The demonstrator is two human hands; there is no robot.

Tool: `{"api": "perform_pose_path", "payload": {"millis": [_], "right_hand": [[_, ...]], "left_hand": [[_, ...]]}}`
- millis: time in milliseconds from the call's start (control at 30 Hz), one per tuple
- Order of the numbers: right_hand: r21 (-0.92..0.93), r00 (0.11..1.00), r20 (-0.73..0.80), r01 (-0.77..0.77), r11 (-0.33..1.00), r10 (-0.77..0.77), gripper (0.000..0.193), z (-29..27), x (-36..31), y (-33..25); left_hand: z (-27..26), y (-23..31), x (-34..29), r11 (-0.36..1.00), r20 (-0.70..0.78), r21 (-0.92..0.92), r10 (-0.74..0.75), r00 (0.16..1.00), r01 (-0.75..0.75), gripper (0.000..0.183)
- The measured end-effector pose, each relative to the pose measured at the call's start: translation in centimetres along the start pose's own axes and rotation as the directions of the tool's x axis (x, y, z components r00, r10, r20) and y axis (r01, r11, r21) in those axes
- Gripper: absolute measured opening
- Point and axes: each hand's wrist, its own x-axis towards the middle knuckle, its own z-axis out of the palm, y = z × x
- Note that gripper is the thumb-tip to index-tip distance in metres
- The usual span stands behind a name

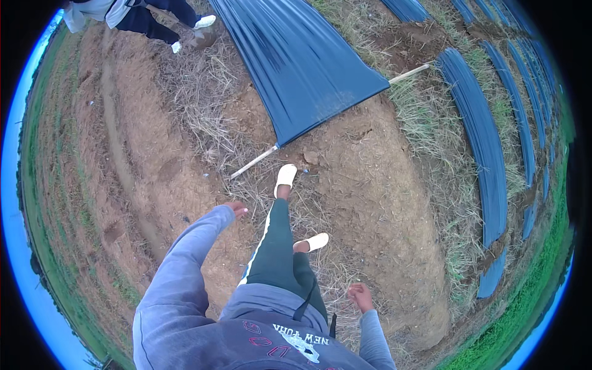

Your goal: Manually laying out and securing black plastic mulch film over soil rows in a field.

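My left hand (pixel 237 208) hangs loosely away from my body, above bare soil, its fingers partly seen and holding nothing. On the other side, my right hand (pixel 361 297) is lowered beside my hip with fingers loosely bent and nothing in them. Ahead of my feet a dark plastic sheet (pixel 308 68) stretches away over the ground. Its near end is fixed around a pale wooden pole (pixel 254 162), whose two ends stick out past the sheet. Of the two hands, my left is nearer to the pole; neither touches it.
A person (pixel 163 15) in dark trousers and white shoes stands at the far left beside the sheet. Rows covered in dark plastic (pixel 478 135) run along the right. Dry straw (pixel 209 98) and a raised soil bed (pixel 382 216) lie around my feet.
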Motion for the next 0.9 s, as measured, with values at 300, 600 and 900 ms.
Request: {"api": "perform_pose_path", "payload": {"millis": [300,600,900], "right_hand": [[0.191,0.98,0.116,-0.182,0.964,0.162,0.027,13.1,22.0,-19.7],[0.017,0.978,0.169,0.122,0.992,-0.123,0.059,29.8,58.1,-35.9],[0.755,0.904,-0.425,0.382,0.533,-0.047,0.053,37.8,68.2,-46.7]], "left_hand": [[-5.1,-3.9,36.9,0.988,-0.122,0.106,-0.102,0.987,0.115,0.035],[0.8,-6.8,46.4,0.726,-0.136,-0.687,-0.084,0.987,-0.032,0.04],[-5.7,-5.6,40.8,0.999,-0.336,0.033,0.051,0.941,-0.042,0.059]]}}
